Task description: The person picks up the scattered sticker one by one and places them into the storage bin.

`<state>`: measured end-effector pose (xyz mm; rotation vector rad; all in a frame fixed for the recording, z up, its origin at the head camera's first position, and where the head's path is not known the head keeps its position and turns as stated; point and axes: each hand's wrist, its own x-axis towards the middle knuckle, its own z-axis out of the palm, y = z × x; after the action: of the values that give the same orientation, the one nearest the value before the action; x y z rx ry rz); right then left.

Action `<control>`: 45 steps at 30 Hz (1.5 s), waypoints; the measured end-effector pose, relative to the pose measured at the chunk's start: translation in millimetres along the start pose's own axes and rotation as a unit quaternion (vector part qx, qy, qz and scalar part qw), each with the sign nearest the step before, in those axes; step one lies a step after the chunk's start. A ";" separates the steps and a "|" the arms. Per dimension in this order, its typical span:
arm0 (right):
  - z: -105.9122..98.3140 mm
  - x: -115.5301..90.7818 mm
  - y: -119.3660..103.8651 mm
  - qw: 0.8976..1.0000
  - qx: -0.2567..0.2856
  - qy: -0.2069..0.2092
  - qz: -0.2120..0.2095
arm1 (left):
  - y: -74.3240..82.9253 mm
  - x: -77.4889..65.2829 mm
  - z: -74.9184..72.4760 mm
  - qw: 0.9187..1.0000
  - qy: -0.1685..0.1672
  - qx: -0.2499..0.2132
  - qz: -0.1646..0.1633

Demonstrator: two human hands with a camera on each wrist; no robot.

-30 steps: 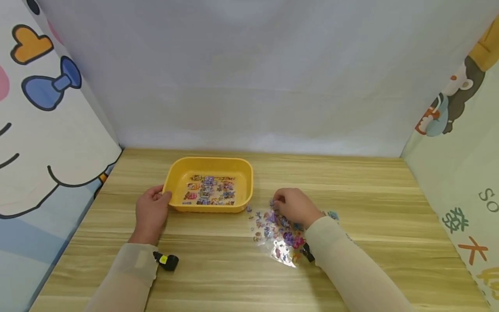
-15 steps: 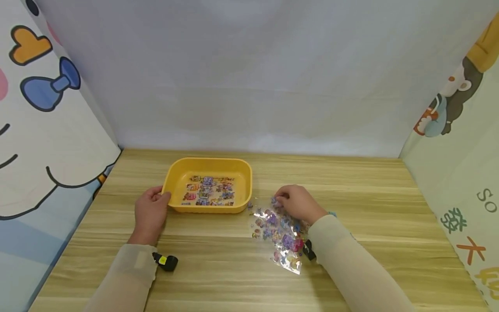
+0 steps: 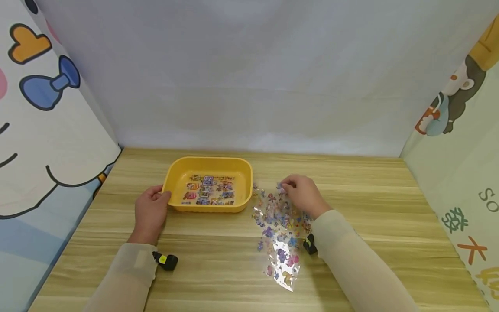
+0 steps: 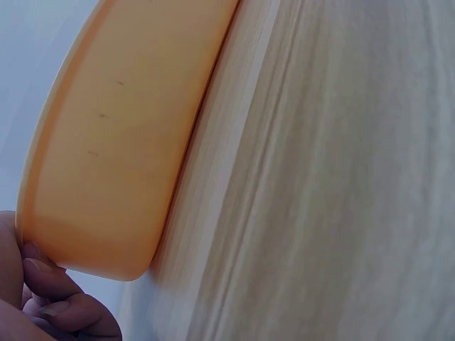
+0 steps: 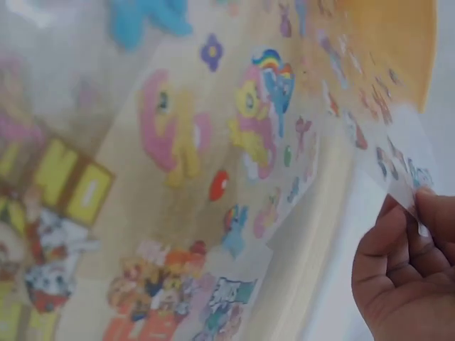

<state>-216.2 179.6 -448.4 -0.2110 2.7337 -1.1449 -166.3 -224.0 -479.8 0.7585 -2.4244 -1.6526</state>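
My left hand (image 3: 151,212) grips the yellow plastic tray (image 3: 210,208) at its left front corner. In the left wrist view, curled fingers (image 4: 75,312) meet the tray's wall (image 4: 121,156) at the rim. To the right of the tray, my right hand (image 3: 305,196) pinches the far edge of several clear sticker sheets (image 3: 274,216) printed with small colourful figures. Right wrist view: thumb and fingers hold a sheet's edge, and overlapping sheets (image 5: 178,135) with cartoon ponies spread before the camera. Part of the sheets is hidden behind the right hand and sleeve.
Inside the tray lies a printed clear sticker sheet (image 3: 214,190). Black wrist cameras sit at the left cuff (image 3: 167,262) and right cuff (image 3: 309,244). A grey-white cloth (image 3: 257,86) backs the wooden table (image 3: 210,260), with cartoon-printed cloths at both sides.
My right hand has moved away from me and slightly right, drawing the sheets' far edge with it. The sheets now spread longer, their near corner closer to me. Left hand and tray stay put.
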 end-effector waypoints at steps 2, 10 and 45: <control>-1.8 1.6 -0.7 1.000 0.018 0.016 0.007 | 0.1 0.4 0.0 1.000 -0.002 -0.001 -0.003; -8.5 3.3 -0.9 0.998 0.049 0.039 0.029 | 0.4 0.7 -0.4 1.000 -0.005 0.000 0.001; -38.2 29.8 -21.4 0.989 0.125 0.065 0.034 | 1.4 -1.4 -0.1 1.000 -0.007 -0.012 -0.002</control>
<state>-251.9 185.3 -409.7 -0.0093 2.6451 -1.5136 -165.6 -223.0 -478.2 0.7506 -2.4083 -1.6913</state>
